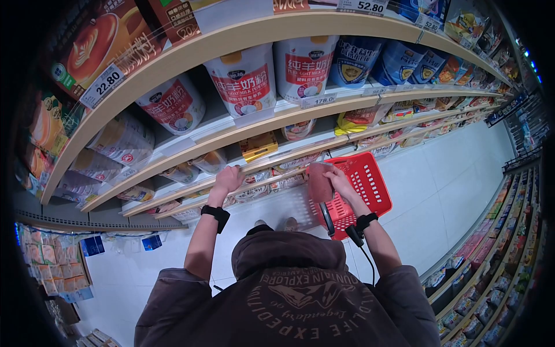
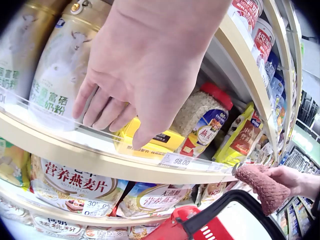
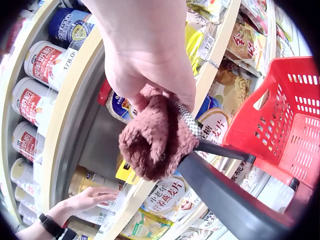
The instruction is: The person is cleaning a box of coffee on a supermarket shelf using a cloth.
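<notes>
My left hand [image 1: 229,180] reaches to the lower shelf, its fingers extended at the shelf's front edge. In the left wrist view its fingertips overlap a yellow box [image 2: 172,139]; a gold-topped milk powder can [image 2: 62,75] stands beside them. My right hand [image 1: 340,179] grips a fuzzy reddish-brown cloth [image 3: 155,135] with a checkered edge, bunched up and hanging from the fingers. The cloth overlaps the black handle [image 3: 225,192] of a red shopping basket [image 1: 378,191] in the right wrist view.
A clear jar of oats with a red lid [image 2: 217,95] stands right of the yellow box. White goat milk powder cans [image 1: 240,81] line the shelf above. Oatmeal bags [image 2: 75,185] fill the shelf below. Another stocked shelf [image 1: 491,272] runs along the right, across the tiled floor [image 1: 439,191].
</notes>
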A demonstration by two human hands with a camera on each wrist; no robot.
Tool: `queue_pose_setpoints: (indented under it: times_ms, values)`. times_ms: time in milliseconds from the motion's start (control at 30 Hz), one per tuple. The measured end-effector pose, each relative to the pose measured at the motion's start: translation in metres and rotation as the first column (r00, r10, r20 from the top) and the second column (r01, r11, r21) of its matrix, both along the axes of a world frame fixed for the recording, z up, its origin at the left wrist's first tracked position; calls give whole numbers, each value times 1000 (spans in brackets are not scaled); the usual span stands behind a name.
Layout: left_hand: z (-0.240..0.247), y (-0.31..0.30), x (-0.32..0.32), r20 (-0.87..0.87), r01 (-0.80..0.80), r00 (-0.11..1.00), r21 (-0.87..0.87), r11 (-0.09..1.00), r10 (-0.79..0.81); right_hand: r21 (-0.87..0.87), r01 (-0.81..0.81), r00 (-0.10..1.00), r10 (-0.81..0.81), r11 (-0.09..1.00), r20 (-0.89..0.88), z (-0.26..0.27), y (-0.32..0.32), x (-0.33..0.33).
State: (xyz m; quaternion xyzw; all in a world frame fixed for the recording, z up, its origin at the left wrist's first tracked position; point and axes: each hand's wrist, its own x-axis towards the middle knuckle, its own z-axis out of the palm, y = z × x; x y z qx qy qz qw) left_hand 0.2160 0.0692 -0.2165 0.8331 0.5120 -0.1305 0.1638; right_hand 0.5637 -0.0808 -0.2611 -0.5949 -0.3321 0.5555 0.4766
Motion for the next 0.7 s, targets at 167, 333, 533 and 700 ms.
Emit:
queue_pose_setpoints:
  times_ms: [167,333,533,700]
  values:
    - [31,4,44,546,-105,836,71,992,49,35,138,974,-142,990,179,10,44,44]
    - [42,21,98,624,-118,738,-256,960,257,137,123,921,-164,983,352,21,89,59]
    - [37,39,134,404,-185,848,-382,905,344,89,84,758,-122,992,640,30,142,61]
    - [24,55,153,445,-36,856,-454,891,261,-98,-231,637,227,968,737,3,190,66]
